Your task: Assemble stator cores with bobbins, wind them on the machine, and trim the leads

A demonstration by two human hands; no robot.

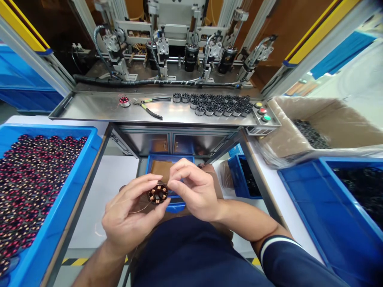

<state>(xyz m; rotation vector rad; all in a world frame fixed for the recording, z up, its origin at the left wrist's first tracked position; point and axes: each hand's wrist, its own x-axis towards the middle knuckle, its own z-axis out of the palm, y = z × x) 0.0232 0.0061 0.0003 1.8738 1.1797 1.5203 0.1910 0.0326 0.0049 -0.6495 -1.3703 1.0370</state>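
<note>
My left hand [131, 211] grips a small round motor stator [158, 193] between thumb and fingers. The stator is black with copper windings facing up toward me. A thin copper wire [140, 210] trails from it across my left palm. Right beside the stator's upper right edge is my right hand [194, 189], its thumb and index finger pinched together. Whatever sits in that pinch, perhaps a wire end, is too small to make out. Ahead on the metal shelf lie pliers [149, 107] with green and black handles and a red-wound stator [124, 102].
Rows of unwound stator cores [218, 105] stand on the metal shelf [101, 105], beside a button box [262, 111]. Behind is a winding machine [191, 52]. A blue tray [97, 141] of wound stators is at left; a lined carton [278, 131] and blue bin [302, 191] are at right.
</note>
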